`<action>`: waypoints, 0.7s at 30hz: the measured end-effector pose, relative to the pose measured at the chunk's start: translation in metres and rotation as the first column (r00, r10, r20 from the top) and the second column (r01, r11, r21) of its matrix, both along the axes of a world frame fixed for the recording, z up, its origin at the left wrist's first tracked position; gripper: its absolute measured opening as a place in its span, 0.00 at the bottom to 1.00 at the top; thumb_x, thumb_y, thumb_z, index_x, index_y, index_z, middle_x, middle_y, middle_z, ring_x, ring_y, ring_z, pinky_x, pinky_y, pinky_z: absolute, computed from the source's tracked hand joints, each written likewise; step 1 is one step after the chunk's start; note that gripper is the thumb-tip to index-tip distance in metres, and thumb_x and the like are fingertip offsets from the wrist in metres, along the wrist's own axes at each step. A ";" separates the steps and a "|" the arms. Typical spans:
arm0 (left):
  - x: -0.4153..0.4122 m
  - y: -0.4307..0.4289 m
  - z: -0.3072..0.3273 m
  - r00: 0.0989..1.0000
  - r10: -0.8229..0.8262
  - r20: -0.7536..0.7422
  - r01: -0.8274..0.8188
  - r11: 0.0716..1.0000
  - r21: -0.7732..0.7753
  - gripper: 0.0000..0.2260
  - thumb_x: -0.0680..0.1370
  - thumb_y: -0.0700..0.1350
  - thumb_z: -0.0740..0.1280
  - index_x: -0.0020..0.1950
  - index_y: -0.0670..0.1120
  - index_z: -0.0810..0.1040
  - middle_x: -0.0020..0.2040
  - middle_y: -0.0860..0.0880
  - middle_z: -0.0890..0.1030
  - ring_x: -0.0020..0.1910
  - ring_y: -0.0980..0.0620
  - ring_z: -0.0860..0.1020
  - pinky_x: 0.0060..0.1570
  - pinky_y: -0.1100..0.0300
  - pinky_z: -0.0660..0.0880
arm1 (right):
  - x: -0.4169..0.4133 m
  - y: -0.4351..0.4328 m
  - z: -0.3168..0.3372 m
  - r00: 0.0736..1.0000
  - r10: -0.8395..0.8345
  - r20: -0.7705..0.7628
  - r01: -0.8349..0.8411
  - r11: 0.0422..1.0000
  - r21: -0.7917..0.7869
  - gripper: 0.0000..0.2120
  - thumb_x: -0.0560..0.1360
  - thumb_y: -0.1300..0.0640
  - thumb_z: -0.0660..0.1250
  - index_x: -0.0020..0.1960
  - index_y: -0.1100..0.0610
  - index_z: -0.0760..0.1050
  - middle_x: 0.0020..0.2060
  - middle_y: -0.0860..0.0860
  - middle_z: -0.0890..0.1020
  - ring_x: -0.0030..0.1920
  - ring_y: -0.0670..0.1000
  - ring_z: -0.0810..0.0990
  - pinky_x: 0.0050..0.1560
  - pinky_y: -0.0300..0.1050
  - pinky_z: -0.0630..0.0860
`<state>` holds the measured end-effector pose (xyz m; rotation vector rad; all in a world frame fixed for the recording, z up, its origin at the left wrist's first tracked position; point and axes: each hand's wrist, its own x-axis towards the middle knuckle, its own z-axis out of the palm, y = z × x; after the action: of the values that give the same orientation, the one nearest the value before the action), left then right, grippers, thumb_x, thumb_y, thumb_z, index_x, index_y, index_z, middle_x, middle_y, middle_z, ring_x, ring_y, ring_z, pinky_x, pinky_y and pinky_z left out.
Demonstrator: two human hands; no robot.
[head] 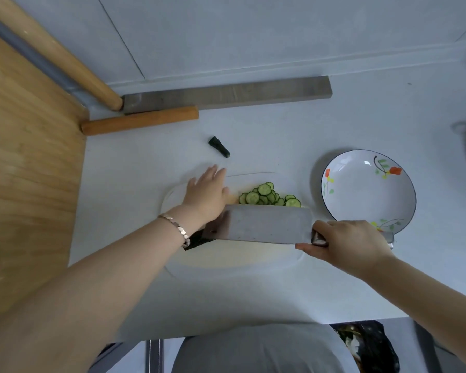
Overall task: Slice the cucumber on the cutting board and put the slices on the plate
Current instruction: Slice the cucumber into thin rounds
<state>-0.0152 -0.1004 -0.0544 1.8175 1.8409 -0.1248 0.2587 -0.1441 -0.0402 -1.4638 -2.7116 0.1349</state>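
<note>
Several cucumber slices (269, 197) lie heaped on the white cutting board (253, 261), just behind a wide cleaver blade (267, 224). My right hand (350, 243) grips the cleaver's handle at the board's right end. Over the board's left part my left hand (206, 195) is held with fingers straight, beside the slices and against the blade's far side. A dark green bit, perhaps cucumber, (197, 242) shows under my left wrist. The white flowered plate (369, 189) stands to the right of the board with nothing on it.
A cut-off cucumber end (219, 147) lies on the counter behind the board. Two wooden rolling pins (140, 120) and a grey bar (226, 94) sit at the back left. A wooden surface (24, 170) borders the left. A dark bag (369, 345) sits below the counter edge.
</note>
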 end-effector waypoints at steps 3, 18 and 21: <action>-0.015 -0.013 0.010 0.957 0.220 0.190 -0.267 0.924 0.273 0.14 0.78 0.39 0.56 0.64 0.41 0.71 0.64 0.43 0.74 0.60 0.43 0.73 0.61 0.53 0.68 | -0.011 -0.006 0.009 0.967 -0.243 0.072 0.253 0.936 -0.243 0.22 0.73 0.37 0.62 0.33 0.53 0.65 0.22 0.49 0.70 0.27 0.54 0.75 0.27 0.42 0.60; -0.007 -0.083 -0.034 1.000 -0.023 0.008 0.021 0.985 0.171 0.17 0.75 0.46 0.63 0.64 0.48 0.70 0.61 0.48 0.74 0.60 0.45 0.69 0.53 0.54 0.68 | -0.073 -0.034 -0.011 0.470 -0.881 -0.056 0.266 0.201 -0.943 0.25 0.77 0.39 0.56 0.33 0.58 0.67 0.21 0.50 0.66 0.20 0.48 0.62 0.23 0.36 0.61; -0.012 -0.091 -0.033 0.997 0.072 0.011 -0.072 0.982 0.176 0.17 0.73 0.43 0.65 0.62 0.46 0.71 0.59 0.45 0.74 0.58 0.43 0.70 0.50 0.53 0.69 | -0.085 -0.039 -0.015 0.488 -0.873 -0.009 0.256 0.154 -0.954 0.26 0.77 0.38 0.56 0.33 0.58 0.66 0.22 0.50 0.67 0.20 0.48 0.63 0.24 0.37 0.62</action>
<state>-0.0277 -0.1913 -0.0875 1.8632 1.9658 0.0718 0.1742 -0.1827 -0.0547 -2.0788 -1.1760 1.8433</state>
